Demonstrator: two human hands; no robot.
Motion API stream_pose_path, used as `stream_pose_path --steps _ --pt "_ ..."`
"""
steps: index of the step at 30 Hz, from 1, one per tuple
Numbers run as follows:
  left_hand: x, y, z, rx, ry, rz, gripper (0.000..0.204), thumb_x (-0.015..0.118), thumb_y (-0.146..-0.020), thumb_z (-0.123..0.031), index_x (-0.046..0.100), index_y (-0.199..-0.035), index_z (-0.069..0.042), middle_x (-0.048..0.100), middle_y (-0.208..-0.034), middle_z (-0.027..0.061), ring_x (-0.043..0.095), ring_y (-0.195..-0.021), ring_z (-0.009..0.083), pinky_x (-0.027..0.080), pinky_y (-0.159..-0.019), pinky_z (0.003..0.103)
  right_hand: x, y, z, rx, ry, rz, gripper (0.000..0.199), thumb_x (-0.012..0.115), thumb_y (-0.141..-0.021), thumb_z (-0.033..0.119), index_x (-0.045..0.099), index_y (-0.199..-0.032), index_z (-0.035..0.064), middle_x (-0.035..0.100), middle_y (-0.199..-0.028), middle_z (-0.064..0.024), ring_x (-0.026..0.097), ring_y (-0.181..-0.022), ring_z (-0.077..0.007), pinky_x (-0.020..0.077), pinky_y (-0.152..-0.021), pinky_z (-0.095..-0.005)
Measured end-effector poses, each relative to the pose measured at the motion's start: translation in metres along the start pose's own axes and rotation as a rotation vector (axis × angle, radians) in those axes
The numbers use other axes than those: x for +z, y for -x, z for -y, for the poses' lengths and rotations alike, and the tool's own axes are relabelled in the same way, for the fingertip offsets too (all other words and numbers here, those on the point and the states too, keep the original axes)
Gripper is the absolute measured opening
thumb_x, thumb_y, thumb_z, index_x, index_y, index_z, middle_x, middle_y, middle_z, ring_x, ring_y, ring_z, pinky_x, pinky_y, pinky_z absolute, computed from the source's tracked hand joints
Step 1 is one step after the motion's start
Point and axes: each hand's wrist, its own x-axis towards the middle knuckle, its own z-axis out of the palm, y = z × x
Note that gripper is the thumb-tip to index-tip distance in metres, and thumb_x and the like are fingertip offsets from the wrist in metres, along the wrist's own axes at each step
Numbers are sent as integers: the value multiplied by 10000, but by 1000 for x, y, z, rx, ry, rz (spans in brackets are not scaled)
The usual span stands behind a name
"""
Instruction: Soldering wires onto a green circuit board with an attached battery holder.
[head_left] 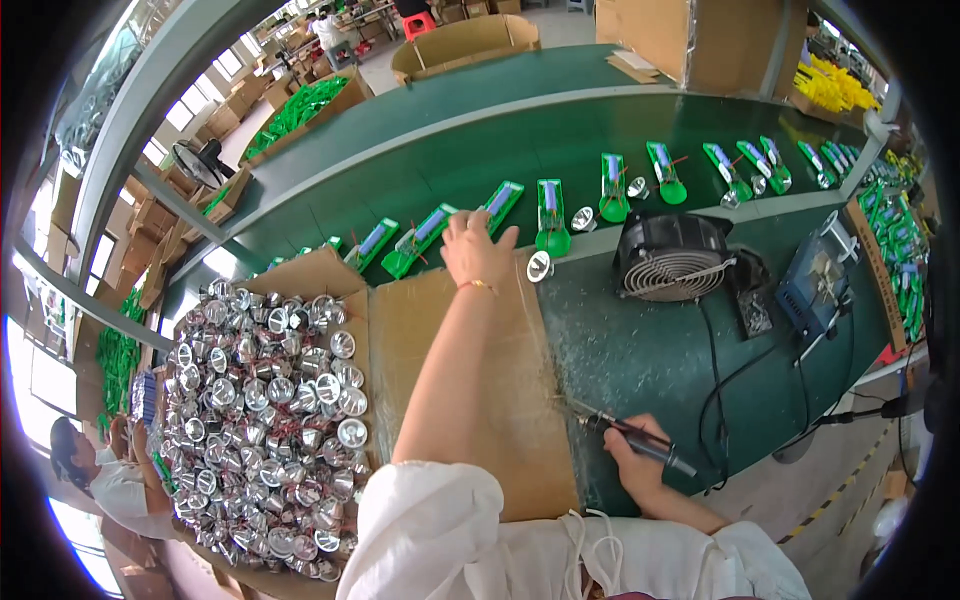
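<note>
My left hand (478,252) reaches out over the far edge of the bench, fingers spread. Just beyond its fingertips lies a green plastic housing (503,203) with a purple-blue cell inside; whether the fingers touch it I cannot tell. Another green housing (420,242) is close by on its left. My right hand (640,458) is wrapped round the dark handle of a soldering iron (655,450). The iron's thin metal tip points left, toward the edge of a brown cardboard sheet (480,390). A shiny reflector cup (540,266) sits beyond that sheet, right of my left hand.
Many silver reflector cups (270,400) with red wires are heaped at left. A row of green housings runs along the green conveyor (450,190). At right stand a black fan (675,258), a blue soldering station (818,275) and loose cables. Another person (105,480) sits far left.
</note>
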Motion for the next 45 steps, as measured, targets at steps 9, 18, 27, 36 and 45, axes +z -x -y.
stream_pose_path --steps 9,18,27,36,45 --pt "-63 27 26 78 71 294 312 671 -631 -183 607 -929 -117 508 -1020 130 510 -939 307 438 -833 376 1 -4 4 -7 3 19 141 665 -755 55 535 -779 6 604 -655 -52 555 -587 -80 448 -542 -220" --pt "-205 150 59 -148 -401 -274 670 723 -630 -392 488 -1199 -127 338 -1327 180 327 -1196 376 215 -951 563 3 -3 -4 -138 15 -7 164 646 -772 110 517 -774 8 584 -626 -62 544 -554 -97 428 -523 -222" --pt "-195 179 102 -303 -542 -126 404 642 -747 -205 542 -1133 -135 518 -1121 35 498 -1019 181 280 -911 505 3 -2 -12 -174 -6 -36 173 640 -775 110 506 -805 4 556 -655 -62 544 -565 -109 431 -526 -227" --pt "-165 191 88 -70 -336 -25 305 596 -729 -39 626 -1014 -145 520 -1028 86 551 -870 235 430 -756 349 5 -1 -9 -190 -24 -24 161 629 -791 99 501 -828 8 558 -686 -61 539 -585 -104 434 -541 -224" --pt "-196 191 56 -168 107 17 217 599 -686 16 622 -891 -53 594 -776 105 603 -671 278 483 -581 355 4 -1 -5 -188 -19 -28 168 647 -779 110 515 -791 7 554 -654 -53 538 -558 -102 426 -523 -220"
